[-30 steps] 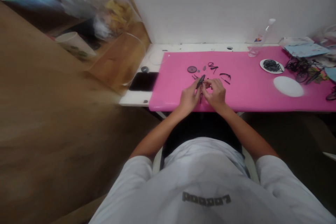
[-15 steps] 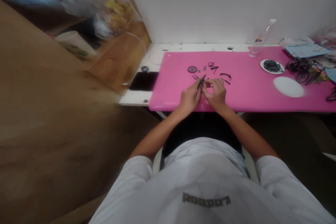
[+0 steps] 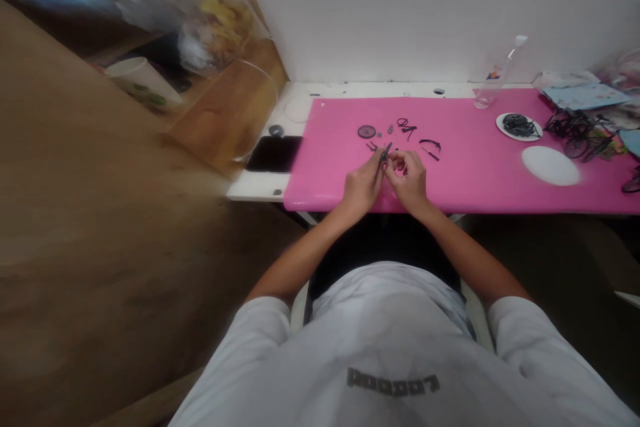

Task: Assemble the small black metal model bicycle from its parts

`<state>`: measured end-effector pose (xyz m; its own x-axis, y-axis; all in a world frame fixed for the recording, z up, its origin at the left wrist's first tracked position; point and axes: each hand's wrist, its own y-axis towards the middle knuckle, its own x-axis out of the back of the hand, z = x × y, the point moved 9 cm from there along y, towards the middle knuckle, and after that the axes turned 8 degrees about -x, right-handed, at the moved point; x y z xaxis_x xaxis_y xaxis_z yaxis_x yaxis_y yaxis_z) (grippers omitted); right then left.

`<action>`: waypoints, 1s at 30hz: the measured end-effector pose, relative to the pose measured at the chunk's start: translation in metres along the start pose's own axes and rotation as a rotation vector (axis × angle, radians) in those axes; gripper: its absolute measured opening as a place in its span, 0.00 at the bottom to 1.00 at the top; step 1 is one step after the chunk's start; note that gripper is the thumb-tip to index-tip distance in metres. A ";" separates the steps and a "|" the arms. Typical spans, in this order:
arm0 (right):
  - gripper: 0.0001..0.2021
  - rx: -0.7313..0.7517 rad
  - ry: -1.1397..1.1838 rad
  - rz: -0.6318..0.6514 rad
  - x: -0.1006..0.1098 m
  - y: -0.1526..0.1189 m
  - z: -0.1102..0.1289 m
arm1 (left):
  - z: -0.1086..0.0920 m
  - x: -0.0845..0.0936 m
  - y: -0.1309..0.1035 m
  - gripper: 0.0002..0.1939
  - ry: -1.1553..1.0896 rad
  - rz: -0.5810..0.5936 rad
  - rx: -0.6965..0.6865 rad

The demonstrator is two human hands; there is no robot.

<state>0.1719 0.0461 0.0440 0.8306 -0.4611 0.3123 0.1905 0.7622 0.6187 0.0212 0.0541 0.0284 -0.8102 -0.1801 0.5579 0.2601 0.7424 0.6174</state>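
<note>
My left hand point(image 3: 363, 188) is closed on a small dark part point(image 3: 387, 149) that sticks up past its fingertips. Right beside it, my right hand point(image 3: 411, 181) has thumb and fingers pinched at the same spot; what they hold is too small to make out. Both hands are over the pink mat point(image 3: 330, 173) near its front edge. Just beyond them lie a dark spoked wheel point(image 3: 367, 132), a small forked part point(image 3: 371, 146), a black part with a ring point(image 3: 407, 128) and curved black strips point(image 3: 431, 145).
At the right are a white plate of black parts point(image 3: 521, 126), a white disc point(image 3: 551, 165), a clear bottle point(image 3: 493, 83) and a pile of black miniature bicycles point(image 3: 575, 137). A dark flat object point(image 3: 274, 154) lies left of the mat.
My right hand has moved slightly left, closer against my left hand. The loose parts on the mat have not moved.
</note>
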 end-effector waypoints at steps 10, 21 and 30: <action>0.10 -0.222 0.180 0.080 -0.015 -0.002 -0.021 | 0.000 0.000 -0.002 0.25 0.054 -0.031 -0.033; 0.15 -0.292 0.219 0.096 -0.015 -0.002 -0.022 | 0.002 0.000 -0.001 0.25 0.068 -0.018 -0.038; 0.07 0.181 -0.136 0.026 0.005 0.004 0.016 | -0.007 0.007 0.004 0.22 -0.159 -0.045 0.031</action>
<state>0.1687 0.0399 0.0598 0.7535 -0.5088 0.4164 0.0631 0.6863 0.7246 0.0205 0.0518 0.0383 -0.8941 -0.1109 0.4340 0.2076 0.7560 0.6208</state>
